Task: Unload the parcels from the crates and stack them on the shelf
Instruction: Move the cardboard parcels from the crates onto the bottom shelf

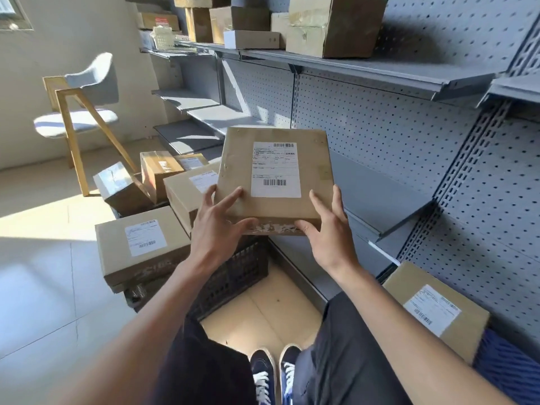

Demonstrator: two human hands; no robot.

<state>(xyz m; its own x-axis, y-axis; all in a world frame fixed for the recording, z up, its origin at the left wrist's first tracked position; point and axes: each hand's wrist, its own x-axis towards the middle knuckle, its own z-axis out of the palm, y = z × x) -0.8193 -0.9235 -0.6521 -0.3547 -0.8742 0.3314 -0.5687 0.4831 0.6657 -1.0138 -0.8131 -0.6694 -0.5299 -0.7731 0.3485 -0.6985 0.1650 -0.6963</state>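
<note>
I hold a flat brown cardboard parcel (pixel 248 171) with a white shipping label in the air, in front of the grey shelf unit. My left hand (pixel 217 222) grips its near left corner, fingers on top and thumb along the front edge. My right hand (pixel 328 220) grips the near right corner the same way. Below it stands a black plastic crate (pixel 233 276) with several labelled parcels (pixel 140 244) on and behind it. The middle shelf board (pixel 377 194) lies just right of the held parcel.
The top shelf (pixel 365 68) carries several cardboard boxes. Another labelled parcel (pixel 432 308) rests on a blue crate (pixel 508 366) at the lower right. A wooden chair (pixel 81 109) stands at the back left. My feet are on the tiled floor below.
</note>
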